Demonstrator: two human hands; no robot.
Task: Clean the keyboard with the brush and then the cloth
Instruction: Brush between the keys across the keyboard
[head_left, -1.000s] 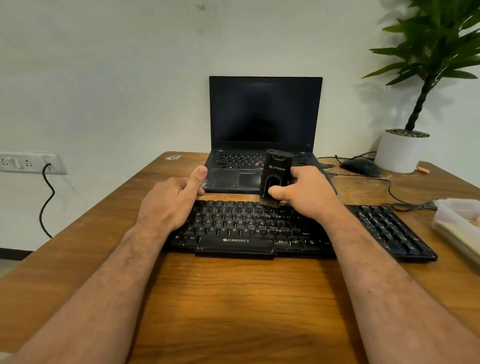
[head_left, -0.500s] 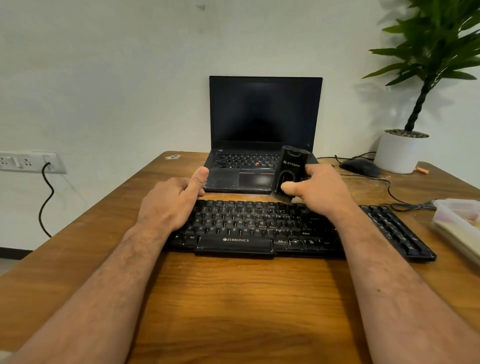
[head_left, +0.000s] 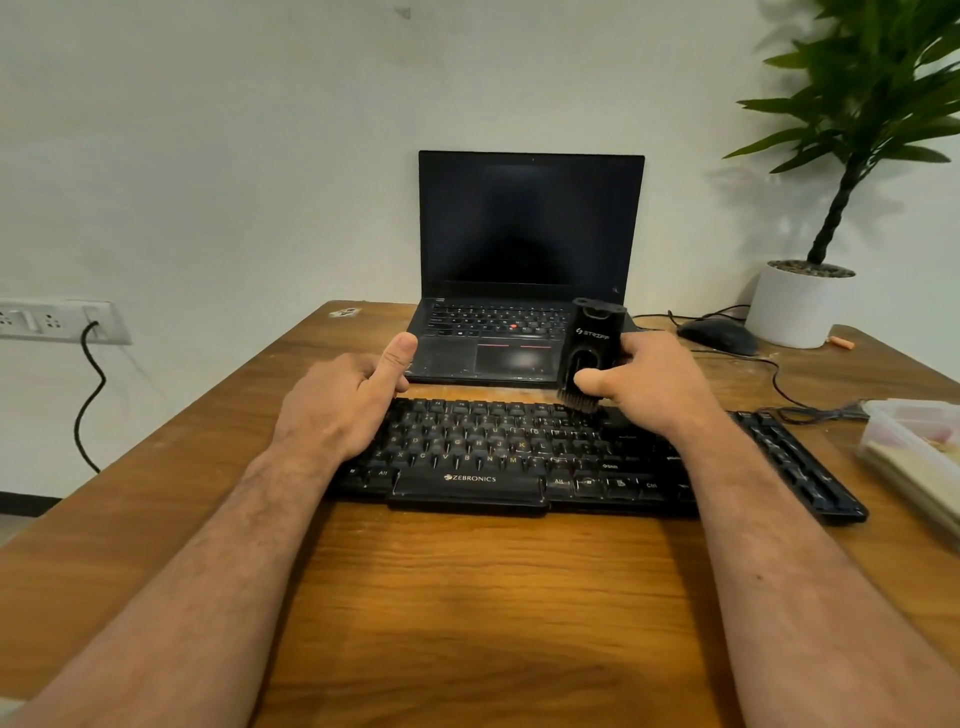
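While the brush (head_left: 592, 353) stands near-upright, bristles down on the top key row of the keyboard (head_left: 498, 452), the right hand (head_left: 654, 384) grips its boxy black body, thumb across the front. Judged light, rigid plastic; bristles short, soft; hold low on the body for control. Left hand (head_left: 343, 400) rests on the keyboard's left end, fingers curled loosely, thumb raised, holding nothing. Keyboard: flat, matte black, lies on the wood-grain tabletop (head_left: 467, 597). No cloth identifiable.
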